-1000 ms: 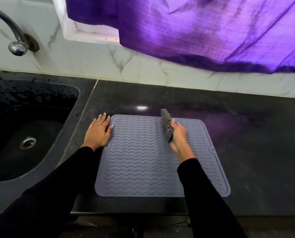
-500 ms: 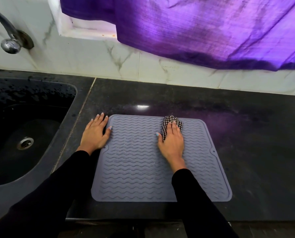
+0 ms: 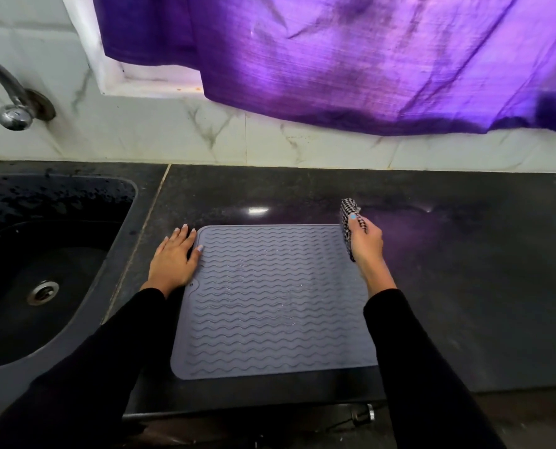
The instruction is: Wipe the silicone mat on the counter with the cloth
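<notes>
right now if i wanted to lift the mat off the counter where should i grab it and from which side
Probably the near left corner of the mat, coming in from the front edge of the counter. That corner lies flat and free, while the left hand presses the far left edge and the right hand, holding the cloth, sits at the far right corner. The mat looks thin, so peel the rim up with a pinch.

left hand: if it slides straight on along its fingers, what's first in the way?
Nothing on the counter, as far as this view shows. The left hand lies flat, fingers pointing to the back wall; bare counter lies ahead, then the marble backsplash. Depth is a guess.
</notes>
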`<action>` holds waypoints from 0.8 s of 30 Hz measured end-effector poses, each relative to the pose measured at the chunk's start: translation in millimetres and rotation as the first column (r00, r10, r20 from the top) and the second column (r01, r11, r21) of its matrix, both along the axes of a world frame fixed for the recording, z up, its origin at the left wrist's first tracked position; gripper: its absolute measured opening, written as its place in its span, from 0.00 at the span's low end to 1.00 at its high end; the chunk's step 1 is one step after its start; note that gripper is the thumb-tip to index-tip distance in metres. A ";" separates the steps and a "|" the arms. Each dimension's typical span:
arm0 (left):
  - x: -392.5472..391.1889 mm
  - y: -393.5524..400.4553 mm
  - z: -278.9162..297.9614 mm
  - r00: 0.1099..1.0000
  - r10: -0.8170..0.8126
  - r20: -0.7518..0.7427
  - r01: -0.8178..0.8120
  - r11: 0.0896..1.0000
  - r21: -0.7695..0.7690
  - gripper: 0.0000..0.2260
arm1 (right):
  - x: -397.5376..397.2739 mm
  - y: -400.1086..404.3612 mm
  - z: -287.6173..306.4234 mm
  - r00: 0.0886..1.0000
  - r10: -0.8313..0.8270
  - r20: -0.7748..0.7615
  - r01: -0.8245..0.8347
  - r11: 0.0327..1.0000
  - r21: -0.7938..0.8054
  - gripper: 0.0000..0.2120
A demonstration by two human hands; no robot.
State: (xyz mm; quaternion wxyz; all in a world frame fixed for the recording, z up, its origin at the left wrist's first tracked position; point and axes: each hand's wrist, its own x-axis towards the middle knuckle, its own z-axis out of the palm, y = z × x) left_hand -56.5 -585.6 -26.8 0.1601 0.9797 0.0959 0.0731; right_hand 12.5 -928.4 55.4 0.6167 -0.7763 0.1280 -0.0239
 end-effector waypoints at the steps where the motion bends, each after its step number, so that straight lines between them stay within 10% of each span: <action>1: 0.4 -0.3 -0.4 1.000 0.005 -0.002 -0.005 1.000 -0.003 0.23 | -5.7 2.9 2.5 0.998 -0.002 0.059 0.014 0.979 -0.201 0.19; 7: 0.0 -0.1 -5.5 0.997 0.039 0.065 -0.038 0.999 -0.024 0.23 | -26.2 37.4 -56.4 0.935 0.328 -0.133 -0.278 0.448 -0.850 0.30; 10: -0.6 0.5 -6.9 0.996 0.047 0.079 -0.046 0.999 -0.014 0.28 | -20.5 35.3 -63.6 0.934 0.330 -0.138 -0.270 0.397 -0.878 0.31; 14: 0.1 2.3 -5.4 0.997 0.036 0.073 -0.036 0.999 -0.006 0.29 | -15.9 19.6 -55.9 0.917 0.389 -0.085 -0.328 0.615 -0.717 0.27; 18: -0.9 -0.1 0.5 0.998 0.032 0.051 -0.031 0.999 -0.029 0.26 | -13.4 15.8 -34.3 0.979 0.202 -0.003 -0.201 0.974 -0.107 0.21; 21: 0.0 -0.3 5.4 0.999 0.050 -0.020 -0.050 0.999 0.002 0.22 | -6.7 7.4 -12.0 0.994 0.022 -0.109 0.026 0.905 0.424 0.19; 24: 0.7 0.5 7.5 0.995 0.081 -0.067 -0.078 0.996 0.041 0.22 | -17.7 -3.5 3.0 0.980 -0.197 -0.007 0.197 0.976 0.090 0.13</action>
